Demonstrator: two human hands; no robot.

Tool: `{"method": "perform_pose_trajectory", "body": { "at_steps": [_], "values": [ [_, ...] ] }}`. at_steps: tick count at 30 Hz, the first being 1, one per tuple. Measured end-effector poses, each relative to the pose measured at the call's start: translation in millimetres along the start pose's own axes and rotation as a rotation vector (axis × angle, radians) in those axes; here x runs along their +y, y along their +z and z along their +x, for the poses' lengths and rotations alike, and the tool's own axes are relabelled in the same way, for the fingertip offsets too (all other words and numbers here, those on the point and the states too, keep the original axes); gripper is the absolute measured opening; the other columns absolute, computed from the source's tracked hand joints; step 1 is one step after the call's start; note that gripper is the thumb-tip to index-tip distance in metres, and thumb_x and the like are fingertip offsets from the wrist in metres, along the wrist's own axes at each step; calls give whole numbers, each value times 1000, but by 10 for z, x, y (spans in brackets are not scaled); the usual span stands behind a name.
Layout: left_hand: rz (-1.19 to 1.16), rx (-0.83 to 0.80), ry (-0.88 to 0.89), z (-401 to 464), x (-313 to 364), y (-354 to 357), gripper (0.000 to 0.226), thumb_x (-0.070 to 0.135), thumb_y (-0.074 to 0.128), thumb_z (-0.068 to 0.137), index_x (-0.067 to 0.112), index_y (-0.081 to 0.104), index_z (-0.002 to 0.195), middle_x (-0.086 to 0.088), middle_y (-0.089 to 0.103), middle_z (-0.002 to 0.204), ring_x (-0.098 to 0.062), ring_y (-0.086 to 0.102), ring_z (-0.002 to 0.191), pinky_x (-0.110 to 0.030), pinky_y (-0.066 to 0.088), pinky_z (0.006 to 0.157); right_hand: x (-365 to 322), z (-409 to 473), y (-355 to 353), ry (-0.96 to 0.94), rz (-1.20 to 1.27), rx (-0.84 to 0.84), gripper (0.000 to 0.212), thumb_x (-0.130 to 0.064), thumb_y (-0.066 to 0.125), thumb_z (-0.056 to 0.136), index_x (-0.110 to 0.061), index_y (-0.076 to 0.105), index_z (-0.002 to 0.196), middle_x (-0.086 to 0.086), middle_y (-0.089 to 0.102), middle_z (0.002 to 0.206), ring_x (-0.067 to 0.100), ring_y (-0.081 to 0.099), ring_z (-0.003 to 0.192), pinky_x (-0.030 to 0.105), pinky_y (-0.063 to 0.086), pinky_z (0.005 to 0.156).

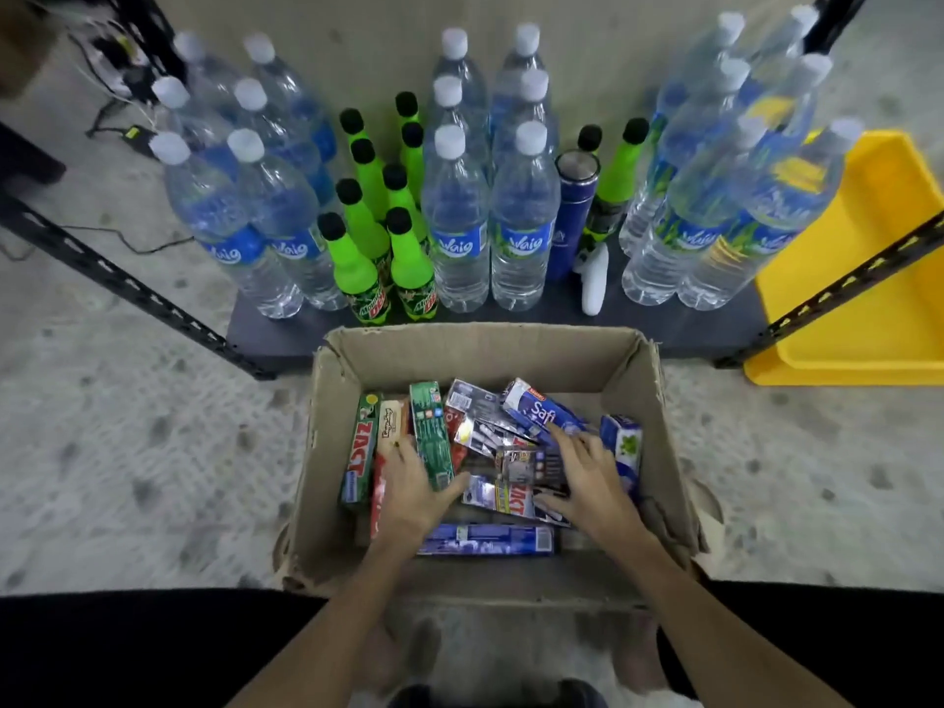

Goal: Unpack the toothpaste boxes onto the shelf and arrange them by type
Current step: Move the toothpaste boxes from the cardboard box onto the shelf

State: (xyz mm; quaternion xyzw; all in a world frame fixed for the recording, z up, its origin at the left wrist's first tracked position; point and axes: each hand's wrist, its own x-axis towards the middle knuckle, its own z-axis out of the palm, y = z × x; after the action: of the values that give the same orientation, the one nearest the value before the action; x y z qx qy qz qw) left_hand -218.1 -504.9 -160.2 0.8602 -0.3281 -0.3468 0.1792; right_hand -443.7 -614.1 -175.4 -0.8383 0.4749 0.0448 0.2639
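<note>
- The shelf (286,337) is crowded with water bottles (454,217); only its front edge strip looks free.
- The carton (633,380) on the floor holds the toothpaste boxes (541,413), jumbled.
- Left hand (408,490) and right hand (587,477), fingers spread, press on boxes; best gather one type, lift clear of the walls.

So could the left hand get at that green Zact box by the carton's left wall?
Probably yes: the left hand already lies in the open carton beside the green Zact box, which sits uncovered on top.
</note>
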Motion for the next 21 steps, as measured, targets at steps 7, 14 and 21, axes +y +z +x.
{"method": "perform_pose_trajectory", "body": {
  "at_steps": [7,14,21],
  "values": [
    [91,158,-37,61,123,277,109,37,86,74,10,17,154,-14,40,150,-28,37,142,-41,30,121,68,52,60,32,-90,45,83,-27,78,86,-15,33,155,15,41,149,34,44,131,44,38,110],
    [-59,277,-30,11,109,181,71,20,78,81,14,33,135,-11,52,119,-18,51,96,-36,55,78,157,49,34,-36,17,79,58,-30,79,85,-27,52,135,4,49,133,25,48,114,38,45,95],
    [-164,383,110,-166,67,-210,52,20,66,89,10,43,134,-9,54,131,-22,39,117,-38,40,97,-93,79,-214,-223,111,343,50,-40,84,79,-22,63,121,1,68,111,20,46,110,44,45,87]
  ]
}}
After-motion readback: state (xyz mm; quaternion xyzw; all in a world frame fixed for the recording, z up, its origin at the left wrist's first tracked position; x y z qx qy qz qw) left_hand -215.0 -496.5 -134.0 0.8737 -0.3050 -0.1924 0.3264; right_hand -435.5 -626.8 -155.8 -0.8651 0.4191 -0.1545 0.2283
